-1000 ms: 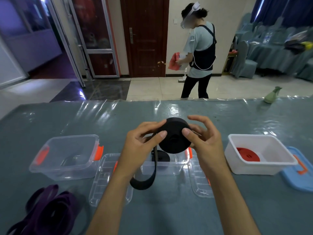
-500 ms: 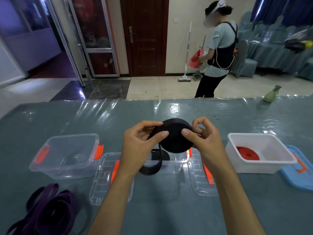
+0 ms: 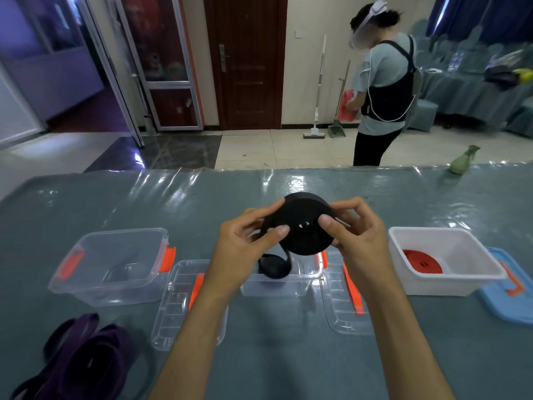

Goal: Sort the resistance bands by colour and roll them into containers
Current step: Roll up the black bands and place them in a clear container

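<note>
Both hands hold a black resistance band roll point(image 3: 302, 235) above the middle clear container point(image 3: 277, 284). My left hand point(image 3: 245, 241) pinches its left side, my right hand point(image 3: 354, 232) pinches its right side. A short loose tail of the band hangs down into that container. Another black roll lies inside it, mostly hidden. Purple bands point(image 3: 80, 356) lie unrolled at the near left. A red roll point(image 3: 422, 261) sits in the white container point(image 3: 450, 284) on the right. An empty clear container point(image 3: 112, 264) stands at the left.
Two clear lids point(image 3: 184, 307) point(image 3: 346, 301) with orange clips lie flat either side of the middle container. A blue lid point(image 3: 507, 287) lies at the far right. A green bottle point(image 3: 461, 160) stands at the table's far edge. A person stands beyond the table.
The loose black tail has grown shorter as the band wound onto the roll. The person behind has walked to the right.
</note>
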A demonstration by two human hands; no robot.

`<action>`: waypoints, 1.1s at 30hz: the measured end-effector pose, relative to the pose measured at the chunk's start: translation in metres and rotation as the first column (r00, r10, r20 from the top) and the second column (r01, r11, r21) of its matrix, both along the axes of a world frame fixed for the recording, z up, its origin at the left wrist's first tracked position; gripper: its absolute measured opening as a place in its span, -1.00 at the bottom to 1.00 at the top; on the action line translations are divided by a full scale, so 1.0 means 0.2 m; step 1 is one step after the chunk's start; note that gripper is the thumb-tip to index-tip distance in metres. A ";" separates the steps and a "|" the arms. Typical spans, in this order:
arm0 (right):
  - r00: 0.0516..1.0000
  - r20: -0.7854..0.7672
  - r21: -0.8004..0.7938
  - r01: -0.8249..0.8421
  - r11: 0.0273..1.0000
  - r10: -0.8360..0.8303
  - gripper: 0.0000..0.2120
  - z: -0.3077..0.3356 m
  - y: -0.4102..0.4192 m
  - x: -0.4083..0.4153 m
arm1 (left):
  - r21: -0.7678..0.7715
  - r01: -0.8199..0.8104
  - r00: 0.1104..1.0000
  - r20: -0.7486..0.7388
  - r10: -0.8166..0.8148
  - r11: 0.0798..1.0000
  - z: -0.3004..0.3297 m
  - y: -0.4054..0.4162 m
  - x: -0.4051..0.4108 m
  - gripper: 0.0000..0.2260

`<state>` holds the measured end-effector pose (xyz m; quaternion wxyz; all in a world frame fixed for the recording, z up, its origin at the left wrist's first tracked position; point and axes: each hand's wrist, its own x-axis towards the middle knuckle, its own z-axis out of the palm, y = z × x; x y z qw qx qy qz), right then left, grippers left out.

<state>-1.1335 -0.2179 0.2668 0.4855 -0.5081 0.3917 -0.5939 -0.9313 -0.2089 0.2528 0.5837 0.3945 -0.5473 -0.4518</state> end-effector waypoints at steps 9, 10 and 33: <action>0.998 -0.030 -0.062 0.061 0.996 -0.063 -0.71 -0.01 -0.01 -0.01 | 0.002 -0.004 1.000 -0.002 0.004 1.000 -0.01 0.01 -0.03 -0.63; 0.999 -0.025 -0.047 0.040 0.998 -0.041 -0.71 -0.02 -0.01 -0.01 | -0.006 -0.005 1.000 0.013 0.005 1.000 -0.01 0.00 -0.03 -0.63; 0.999 -0.003 0.034 -0.045 0.998 0.045 -0.72 -0.06 -0.01 0.02 | -0.081 -0.218 0.975 0.030 0.221 0.973 -0.04 -0.01 -0.06 -0.82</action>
